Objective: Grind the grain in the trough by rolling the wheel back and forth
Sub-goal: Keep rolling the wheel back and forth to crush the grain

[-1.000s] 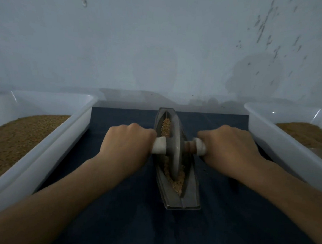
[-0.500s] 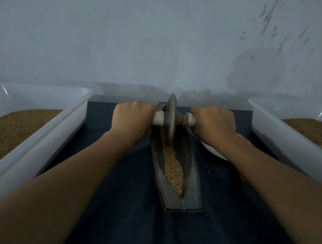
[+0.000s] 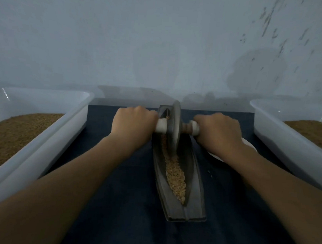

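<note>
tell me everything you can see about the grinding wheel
The wheel is a thin grey disc, metal by its look, standing upright on edge near the far end of the trough, its rim down in the groove among the grain. A handle with white ends runs through its centre; the left hand and right hand each grip one end.

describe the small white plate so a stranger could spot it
On the dark blue cloth, look between the metal trough and the right-hand white tub. A small white plate peeks from under the right hand; unlike the deep rectangular tub, it is flat and round-edged.
</note>
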